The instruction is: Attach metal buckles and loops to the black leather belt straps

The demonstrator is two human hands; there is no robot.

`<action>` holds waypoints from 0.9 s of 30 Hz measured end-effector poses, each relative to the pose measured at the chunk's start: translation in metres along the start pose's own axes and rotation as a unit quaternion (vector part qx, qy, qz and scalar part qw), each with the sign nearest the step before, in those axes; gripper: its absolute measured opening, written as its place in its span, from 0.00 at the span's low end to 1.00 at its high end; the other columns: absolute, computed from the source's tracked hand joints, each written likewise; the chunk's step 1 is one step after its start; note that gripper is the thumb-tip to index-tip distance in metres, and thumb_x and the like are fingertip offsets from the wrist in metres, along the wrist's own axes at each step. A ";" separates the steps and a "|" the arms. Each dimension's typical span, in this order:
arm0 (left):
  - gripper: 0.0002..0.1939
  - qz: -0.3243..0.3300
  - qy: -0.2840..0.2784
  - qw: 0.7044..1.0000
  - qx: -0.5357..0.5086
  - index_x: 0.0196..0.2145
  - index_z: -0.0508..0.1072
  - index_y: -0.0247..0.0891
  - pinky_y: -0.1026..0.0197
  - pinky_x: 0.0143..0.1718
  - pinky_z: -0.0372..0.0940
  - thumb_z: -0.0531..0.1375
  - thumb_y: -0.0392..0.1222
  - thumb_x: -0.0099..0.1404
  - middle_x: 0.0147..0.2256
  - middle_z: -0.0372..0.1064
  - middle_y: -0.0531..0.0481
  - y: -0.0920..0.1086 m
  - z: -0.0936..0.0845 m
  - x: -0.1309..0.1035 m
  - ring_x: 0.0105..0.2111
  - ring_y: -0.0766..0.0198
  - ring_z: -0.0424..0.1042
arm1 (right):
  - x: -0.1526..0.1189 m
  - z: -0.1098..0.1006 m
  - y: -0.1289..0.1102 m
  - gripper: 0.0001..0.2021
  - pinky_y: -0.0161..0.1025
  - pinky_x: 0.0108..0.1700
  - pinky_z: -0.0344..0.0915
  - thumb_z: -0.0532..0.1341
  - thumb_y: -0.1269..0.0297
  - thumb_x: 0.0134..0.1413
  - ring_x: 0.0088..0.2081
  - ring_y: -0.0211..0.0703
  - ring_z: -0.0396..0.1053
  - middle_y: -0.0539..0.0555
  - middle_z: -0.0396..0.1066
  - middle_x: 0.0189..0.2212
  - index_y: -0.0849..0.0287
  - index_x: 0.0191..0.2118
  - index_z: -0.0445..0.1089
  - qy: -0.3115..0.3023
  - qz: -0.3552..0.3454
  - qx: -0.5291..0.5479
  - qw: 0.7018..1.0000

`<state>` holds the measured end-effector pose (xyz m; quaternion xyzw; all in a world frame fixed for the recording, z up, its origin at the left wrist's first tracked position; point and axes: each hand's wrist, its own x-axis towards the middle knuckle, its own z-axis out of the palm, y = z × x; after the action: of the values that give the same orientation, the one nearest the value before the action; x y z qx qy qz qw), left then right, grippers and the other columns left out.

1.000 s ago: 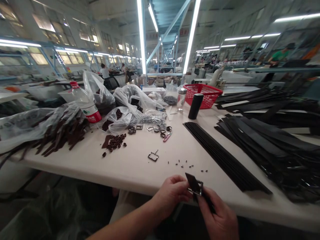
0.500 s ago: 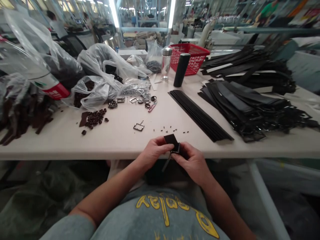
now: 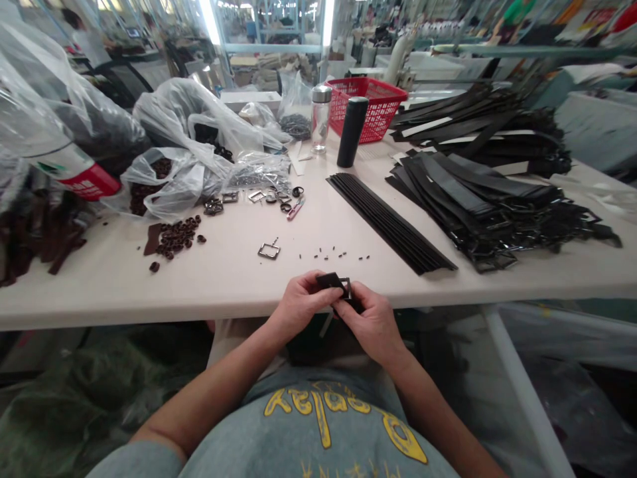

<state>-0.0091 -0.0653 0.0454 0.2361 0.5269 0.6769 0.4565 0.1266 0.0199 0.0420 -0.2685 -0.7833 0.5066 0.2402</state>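
Observation:
Close to the table's front edge, my left hand [image 3: 304,302] pinches a black strap [image 3: 327,279] between thumb and fingers. My right hand [image 3: 371,317] is closed around the strap's other part and a metal buckle frame [image 3: 347,288], its thumb near my left thumb. The two hands nearly touch, and the fingers hide part of the buckle. Several tiny metal pieces [image 3: 334,250] lie on the table just beyond my hands. Left of them rests a loose rectangular buckle [image 3: 269,249].
Black strips [image 3: 391,222] lie in a row right of centre, beside a heap of buckled straps [image 3: 478,199]. Behind stand a glass bottle [image 3: 320,123], a black flask [image 3: 353,133] and a red basket [image 3: 381,106]. Small brown rings [image 3: 180,234] and plastic bags [image 3: 199,126] are left.
The strap end in my left hand has tilted flatter, and the buckle has turned so its opening shows. My right fingers have shifted in toward my left thumb. The whole view has moved slightly.

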 end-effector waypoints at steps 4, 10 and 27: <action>0.12 0.018 0.038 0.999 -0.019 0.26 0.76 0.34 0.67 0.31 0.64 0.73 0.41 0.48 0.25 0.74 0.54 0.003 -0.006 0.006 0.25 0.70 0.68 | -0.002 -0.005 0.004 0.10 0.33 0.30 0.62 0.59 0.60 0.60 0.27 0.39 0.67 0.48 0.70 0.23 0.59 0.31 0.71 -0.074 0.005 -0.022 0.997; 0.13 0.005 0.043 0.993 -0.111 0.33 0.79 0.35 0.66 0.36 0.67 0.73 0.39 0.49 0.31 0.77 0.52 -0.001 -0.007 0.003 0.31 0.68 0.72 | -0.013 -0.003 0.005 0.10 0.34 0.33 0.66 0.56 0.61 0.64 0.29 0.40 0.73 0.50 0.73 0.28 0.59 0.37 0.71 -0.080 0.004 0.022 0.997; 0.14 -0.026 0.024 0.985 -0.168 0.33 0.77 0.33 0.68 0.27 0.66 0.73 0.40 0.50 0.29 0.74 0.50 -0.013 0.004 0.000 0.26 0.69 0.70 | -0.018 0.006 0.009 0.09 0.33 0.31 0.68 0.56 0.61 0.64 0.27 0.39 0.73 0.50 0.73 0.28 0.58 0.36 0.71 -0.041 -0.014 0.020 0.999</action>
<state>-0.0009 -0.0628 0.0349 0.1255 0.4229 0.7490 0.4944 0.1379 0.0068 0.0295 -0.2316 -0.7859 0.5294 0.2200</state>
